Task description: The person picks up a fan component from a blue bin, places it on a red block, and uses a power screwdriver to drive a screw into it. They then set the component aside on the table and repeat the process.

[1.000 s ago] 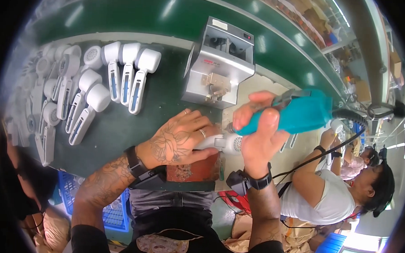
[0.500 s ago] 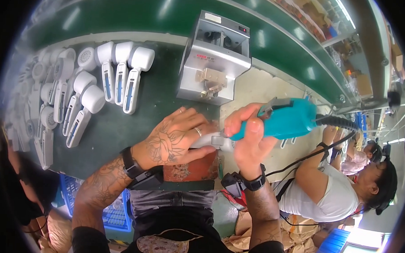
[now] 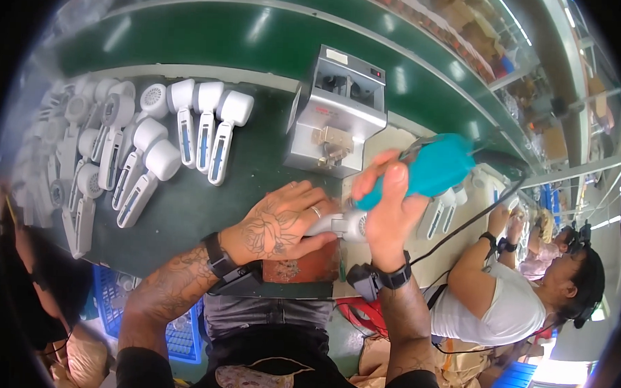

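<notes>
My right hand (image 3: 393, 221) is wrapped round a teal electric screwdriver (image 3: 438, 165), its cord running off to the right. The tool's tip end slants down to the left, close over a white hair dryer (image 3: 354, 225) with a round grille; the tip itself is hidden by my fingers. My left hand (image 3: 279, 220) grips the dryer's handle from the left, thumb in front and fingers over the top. Below them, a reddish-brown pad (image 3: 298, 267) lies at the bench's near edge. Beyond my hands stands a silver screw feeder (image 3: 333, 136).
Rows of white hair dryers (image 3: 148, 154) with partly open handles cover the left of the green bench (image 3: 247, 151). A few more dryers (image 3: 440, 215) lie right of my right hand. A co-worker (image 3: 499, 289) sits at the right. A blue crate (image 3: 182, 336) is below the bench.
The view has shifted, so the bench things appear lower and further right. The screwdriver is tilted more steeply, its rear end raised. Both hands keep their holds.
</notes>
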Motion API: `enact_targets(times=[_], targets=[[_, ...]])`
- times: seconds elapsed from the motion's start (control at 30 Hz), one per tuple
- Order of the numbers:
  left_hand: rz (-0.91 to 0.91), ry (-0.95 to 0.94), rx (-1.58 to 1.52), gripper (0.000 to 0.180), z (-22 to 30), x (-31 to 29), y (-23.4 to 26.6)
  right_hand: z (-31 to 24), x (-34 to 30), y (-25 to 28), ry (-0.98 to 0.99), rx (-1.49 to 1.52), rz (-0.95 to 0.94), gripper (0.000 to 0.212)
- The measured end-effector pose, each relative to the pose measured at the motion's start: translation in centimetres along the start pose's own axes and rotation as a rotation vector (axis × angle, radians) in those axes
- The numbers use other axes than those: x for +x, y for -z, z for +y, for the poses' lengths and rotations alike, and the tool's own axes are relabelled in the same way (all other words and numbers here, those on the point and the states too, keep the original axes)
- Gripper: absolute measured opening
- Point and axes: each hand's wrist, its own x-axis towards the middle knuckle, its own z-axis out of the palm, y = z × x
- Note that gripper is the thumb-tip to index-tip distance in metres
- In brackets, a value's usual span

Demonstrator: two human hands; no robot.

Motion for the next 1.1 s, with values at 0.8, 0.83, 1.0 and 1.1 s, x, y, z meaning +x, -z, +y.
enact_targets(times=[0.8, 0.83, 1.0, 1.1], targets=[[0.076, 0.002, -0.072, 0.037, 0.1, 0.1, 0.4, -2.0, -3.3, 0.8, 0.058, 0.046, 0.008, 0.051], [0.069, -0.001, -0.077, 0.037, 0.2, 0.1, 0.4, -1.9, -3.6, 0.9, 0.056, 0.021, 0.001, 0.053], [0.047, 0.025, -0.079, 0.036, 0.4, -0.2, 0.4, -1.4, -4.5, 1.1, 0.025, 0.041, 0.057, 0.051], [0.040, 0.029, -0.073, 0.036, 0.5, -0.4, 0.4, -1.3, -4.9, 1.2, 0.028, 0.038, 0.019, 0.050]])
